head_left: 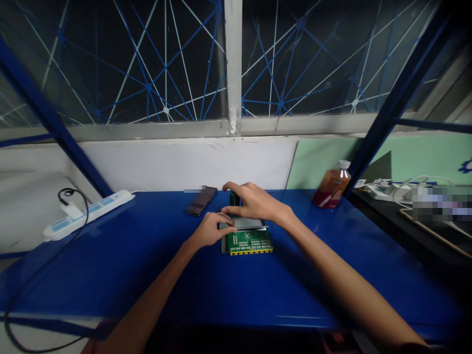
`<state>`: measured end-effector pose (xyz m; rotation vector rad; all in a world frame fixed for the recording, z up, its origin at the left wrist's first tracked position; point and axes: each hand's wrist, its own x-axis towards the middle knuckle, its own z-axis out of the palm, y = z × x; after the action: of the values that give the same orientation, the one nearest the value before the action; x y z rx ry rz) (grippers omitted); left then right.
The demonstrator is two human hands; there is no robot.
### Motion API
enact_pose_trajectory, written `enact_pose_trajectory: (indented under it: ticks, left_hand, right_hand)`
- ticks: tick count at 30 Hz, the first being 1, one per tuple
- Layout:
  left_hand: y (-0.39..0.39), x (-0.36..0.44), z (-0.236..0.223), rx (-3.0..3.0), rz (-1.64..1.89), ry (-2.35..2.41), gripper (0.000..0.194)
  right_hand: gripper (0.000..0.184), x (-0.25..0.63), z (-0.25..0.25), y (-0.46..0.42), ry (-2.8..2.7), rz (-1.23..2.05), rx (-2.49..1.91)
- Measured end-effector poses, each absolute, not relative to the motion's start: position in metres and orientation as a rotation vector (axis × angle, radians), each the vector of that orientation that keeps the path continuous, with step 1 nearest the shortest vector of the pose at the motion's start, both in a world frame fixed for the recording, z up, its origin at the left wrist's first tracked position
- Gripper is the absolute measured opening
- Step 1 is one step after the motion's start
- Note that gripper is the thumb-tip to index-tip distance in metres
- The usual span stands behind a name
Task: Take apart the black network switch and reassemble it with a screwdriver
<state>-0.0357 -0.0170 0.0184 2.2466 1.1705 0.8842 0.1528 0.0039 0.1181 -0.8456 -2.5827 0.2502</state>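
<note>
A green circuit board [246, 240] with a row of yellow connectors along its near edge lies on the blue table. A grey metal plate [249, 223] covers its far part. My right hand [254, 200] is closed around the dark handle of an upright screwdriver [233, 198] over the plate's left side. Below the handle, my left hand [211, 229] pinches with thumb and finger at the plate's left edge. What lies between those fingertips is too small to make out, and the screwdriver's tip is hidden.
A phone [201, 200] lies behind my left hand. Tiny dark pieces, perhaps screws [276, 228], are scattered right of the board. A drink bottle [332, 187] stands at the back right, a white power strip [90, 214] at the left. Blue frame posts [394, 103] rise beside the table.
</note>
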Motion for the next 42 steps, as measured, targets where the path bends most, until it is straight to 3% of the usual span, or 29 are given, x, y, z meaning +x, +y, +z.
enact_pose_trajectory:
  ticks: [10,15,24,32,42]
  left_hand:
    - [-0.02,-0.037,0.019,2.335,0.832,1.05,0.014]
    - [-0.019,-0.038,0.019,2.393,0.823,1.026,0.017]
    - [-0.019,-0.037,0.02,2.441,0.78,1.016,0.017]
    - [-0.02,-0.037,0.022,2.456,0.765,0.992,0.02]
    - [-0.016,-0.036,0.012,2.426,0.854,1.092,0.013]
  right_hand:
    - [0.047,0.157,0.074,-0.01,-2.142,0.632,-0.822]
    - [0.029,0.153,0.059,-0.012,-2.092,0.621,-0.83]
    - [0.022,0.156,0.057,-0.014,-2.072,0.741,-0.84]
    - [0.034,0.157,0.052,-0.008,-2.024,0.687,-0.89]
    - [0.041,0.159,0.054,-0.008,-1.906,0.859,-0.856]
